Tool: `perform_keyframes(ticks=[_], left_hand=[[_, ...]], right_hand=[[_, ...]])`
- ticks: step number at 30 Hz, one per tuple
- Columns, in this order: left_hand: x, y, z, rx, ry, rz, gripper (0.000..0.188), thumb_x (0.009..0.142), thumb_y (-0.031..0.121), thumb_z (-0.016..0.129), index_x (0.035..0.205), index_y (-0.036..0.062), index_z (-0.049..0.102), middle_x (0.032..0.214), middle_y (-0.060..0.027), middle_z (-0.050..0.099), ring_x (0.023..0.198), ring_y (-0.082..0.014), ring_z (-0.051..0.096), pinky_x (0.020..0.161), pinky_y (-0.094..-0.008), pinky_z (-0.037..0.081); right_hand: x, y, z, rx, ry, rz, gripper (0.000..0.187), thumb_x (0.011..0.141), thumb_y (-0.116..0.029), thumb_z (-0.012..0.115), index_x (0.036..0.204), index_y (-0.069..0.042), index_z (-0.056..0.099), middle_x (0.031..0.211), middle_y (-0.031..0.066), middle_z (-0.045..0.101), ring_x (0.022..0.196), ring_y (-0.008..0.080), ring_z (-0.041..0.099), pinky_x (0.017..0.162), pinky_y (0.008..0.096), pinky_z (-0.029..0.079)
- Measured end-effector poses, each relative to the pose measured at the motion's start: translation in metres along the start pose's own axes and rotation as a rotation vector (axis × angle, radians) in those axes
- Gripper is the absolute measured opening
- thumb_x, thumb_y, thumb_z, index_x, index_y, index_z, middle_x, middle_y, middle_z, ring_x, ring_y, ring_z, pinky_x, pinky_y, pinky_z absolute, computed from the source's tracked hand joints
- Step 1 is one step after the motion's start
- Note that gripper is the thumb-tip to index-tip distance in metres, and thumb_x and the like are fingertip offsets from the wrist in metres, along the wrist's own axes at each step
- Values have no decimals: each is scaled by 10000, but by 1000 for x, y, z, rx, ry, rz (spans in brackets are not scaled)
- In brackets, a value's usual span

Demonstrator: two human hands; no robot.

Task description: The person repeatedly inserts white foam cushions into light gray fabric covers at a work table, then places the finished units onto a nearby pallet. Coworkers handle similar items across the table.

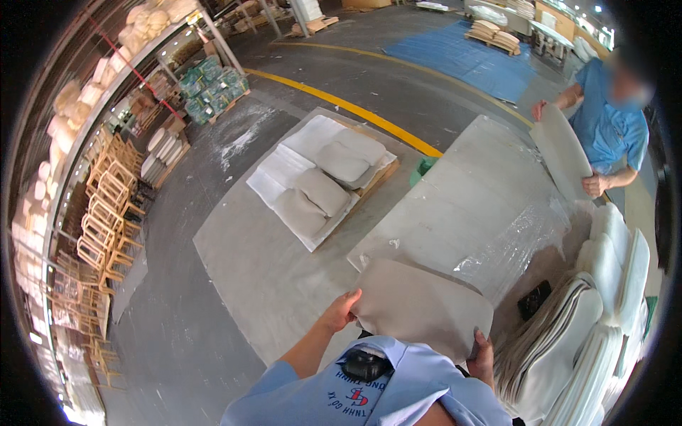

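1. Workshop hall with a grey concrete floor (177, 312) under and to the left of both hands; a grey board-covered table (462, 192) begins just ahead of them.
2. Left hand (341, 311): fingers closed around the left edge of a grey fabric seat cover (423, 305), thumb on top.
3. Right hand (483, 355): fingers curled over the lower right corner of the same cover, gripping it.
4. Grey fabric seat cover: held between the two hands, spread flat just above the near edge of the table, close to the person's chest.
5. Clear plastic sheet (518, 245): crumpled on the table, just ahead of the right hand.
6. Black small object (534, 298): on the table beside the plastic, ahead and right of the right hand; kind cannot be told.
7. Stack of white cushion pads (604, 312): standing on edge, right of the right hand.
8. Pallet of grey cushions (323, 181): on the floor, well ahead of the left hand.
9. Yellow floor line (341, 106): beyond the pallet.
10. Co-worker in a blue shirt (607, 128): far ahead and right, both hands holding a pale panel (561, 153).
11. Wooden chair frames (106, 206): stacked far to the left.
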State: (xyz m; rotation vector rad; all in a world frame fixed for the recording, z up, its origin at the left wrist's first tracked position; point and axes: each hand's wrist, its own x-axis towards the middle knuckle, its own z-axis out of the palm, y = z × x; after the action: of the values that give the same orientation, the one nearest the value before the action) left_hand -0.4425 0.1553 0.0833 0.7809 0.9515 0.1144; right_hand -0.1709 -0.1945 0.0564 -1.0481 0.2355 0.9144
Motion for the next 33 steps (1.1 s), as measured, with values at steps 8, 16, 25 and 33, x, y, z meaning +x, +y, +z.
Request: perform_keyframes(ticks=[8, 16, 25, 33], left_hand=[[1, -6, -23, -161, -160, -124, 671, 973, 476, 766, 1474, 79, 563, 1303, -69, 712, 1148, -218, 697, 905, -363, 574], [-18, 68, -81, -577, -200, 174, 510, 1036, 337, 697, 1454, 76, 565, 1367, -98, 685, 1210, -254, 687, 1018, -437, 584], [-49, 136, -206, -569, 7, 341, 640, 1025, 276, 712, 1546, 38, 426, 1465, -150, 594, 1333, -319, 610, 1065, -519, 571], [-65, 126, -288, -280, 366, 344, 781, 985, 266, 774, 1582, 22, 334, 1502, -178, 544, 1338, -367, 598, 1053, -571, 571]], right_hand=[[31, -70, 54, -365, -73, -89, 574, 935, -223, 760, 1415, 28, 572, 1293, 153, 692, 1137, 303, 685, 1028, 434, 528], [84, -76, 270, 353, -450, -223, 790, 1059, -704, 439, 1503, -62, 562, 1484, 108, 615, 1433, 310, 508, 1200, 537, 392], [102, 157, 451, 230, -927, 314, 1219, 810, -988, 426, 1679, -144, 295, 1711, 143, 352, 1539, 451, 358, 1181, 723, 320], [131, 322, 513, -157, -251, 715, 636, 978, -333, 768, 1508, -102, 504, 1475, 105, 589, 1352, 360, 569, 1101, 616, 491]])
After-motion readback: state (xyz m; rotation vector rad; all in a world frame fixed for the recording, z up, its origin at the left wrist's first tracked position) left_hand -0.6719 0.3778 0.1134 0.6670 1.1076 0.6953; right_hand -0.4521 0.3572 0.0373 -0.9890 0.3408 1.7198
